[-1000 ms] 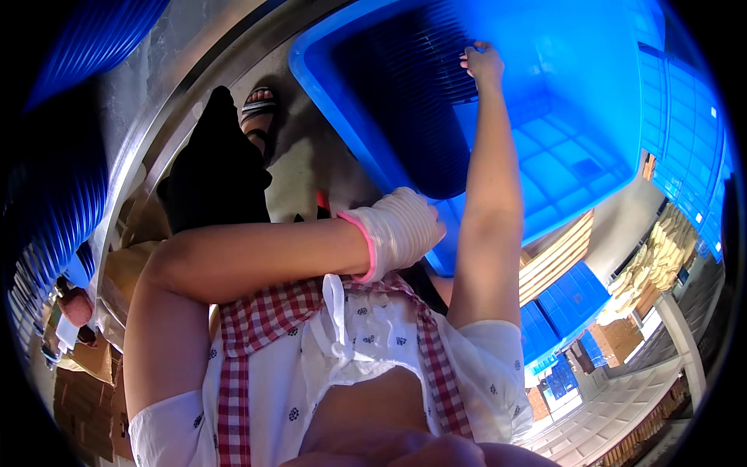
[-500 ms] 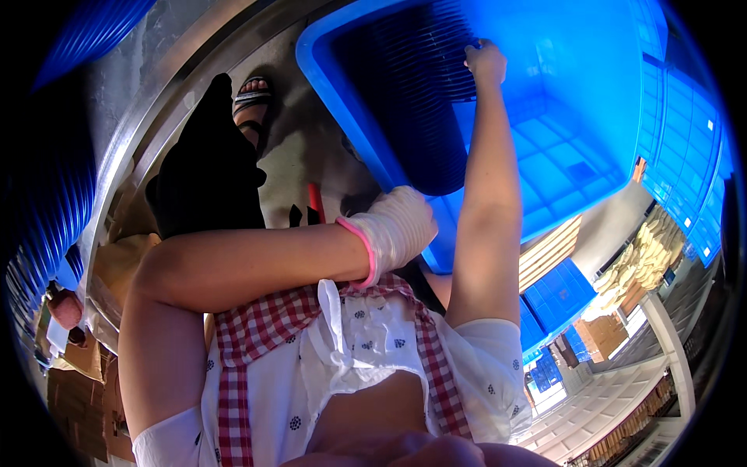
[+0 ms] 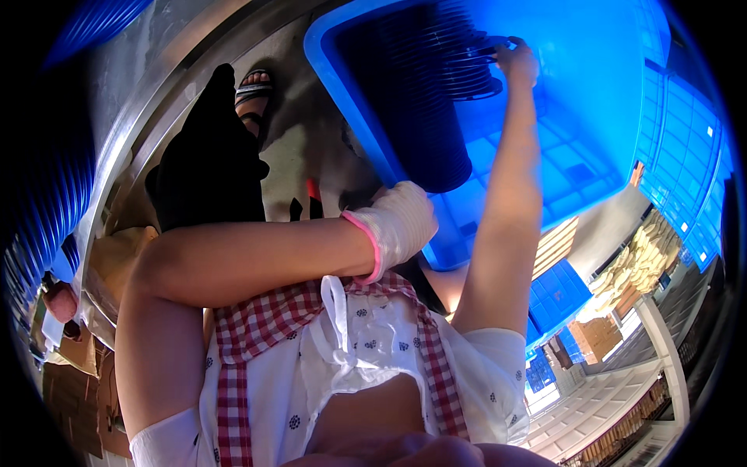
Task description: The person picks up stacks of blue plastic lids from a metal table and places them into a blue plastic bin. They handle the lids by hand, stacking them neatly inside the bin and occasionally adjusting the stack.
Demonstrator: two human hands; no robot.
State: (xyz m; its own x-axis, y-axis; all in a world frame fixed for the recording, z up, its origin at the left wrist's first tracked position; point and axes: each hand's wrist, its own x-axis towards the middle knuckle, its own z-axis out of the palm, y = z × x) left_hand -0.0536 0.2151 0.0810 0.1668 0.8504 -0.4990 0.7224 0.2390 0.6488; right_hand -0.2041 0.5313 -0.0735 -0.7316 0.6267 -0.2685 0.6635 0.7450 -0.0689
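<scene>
My right hand (image 3: 517,62) is stretched out at full arm's length, fingers curled shut around the far rim of the big blue plastic crate (image 3: 599,163), just where the dark ribbed stack of nested round baskets (image 3: 436,101) inside it meets the edge; whether I pinch only the crate rim or the top basket as well, I cannot tell. The crate is tipped toward me, so its gridded bottom and its open mouth both face me, and the stack lies along its length from my right hand back toward my body. My left hand (image 3: 401,222), in a white work glove with a pink cuff, is bent across my chest and pressed against the near lower corner of the crate; the fingers are folded under and I cannot tell whether they clasp anything. Just beyond that glove a small red-tipped object (image 3: 313,191) shows against the grey floor. Farther left of it stand a black trouser leg (image 3: 206,156) and a sandalled foot (image 3: 253,93). Nearest my body hangs my red-checked apron (image 3: 257,327).
</scene>
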